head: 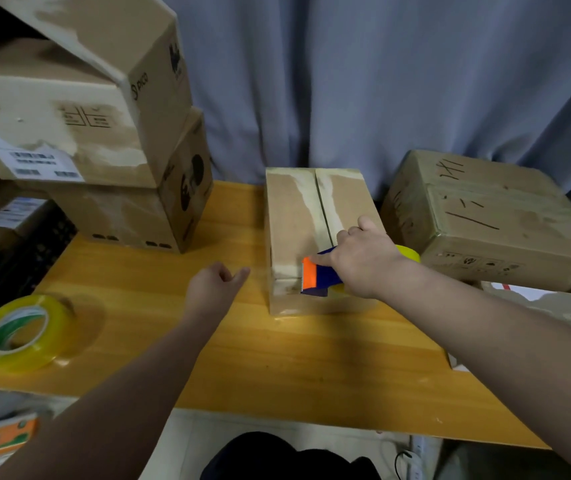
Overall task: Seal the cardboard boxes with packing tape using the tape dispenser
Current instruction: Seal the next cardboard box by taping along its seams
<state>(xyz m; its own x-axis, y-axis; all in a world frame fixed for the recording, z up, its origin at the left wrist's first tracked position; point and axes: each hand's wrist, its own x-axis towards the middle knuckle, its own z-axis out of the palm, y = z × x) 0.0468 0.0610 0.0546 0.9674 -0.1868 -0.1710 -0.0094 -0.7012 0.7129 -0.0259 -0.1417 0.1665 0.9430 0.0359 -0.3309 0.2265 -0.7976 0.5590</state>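
Note:
A small cardboard box (294, 216) stands on the yellow wooden table (242, 358), its two top flaps meeting along a centre seam. My right hand (363, 258) grips a blue and orange tape dispenser (318, 275) with a yellow roll, pressed against the box's near top edge at the seam. My left hand (216, 285) hovers just left of the box, fingers loosely curled, holding nothing and not touching the box.
A loose roll of yellowish clear tape (17, 334) lies at the table's left front. Stacked large boxes (104, 133) fill the back left. A taped box with pen marks (491, 220) sits right of the small box. A grey curtain hangs behind.

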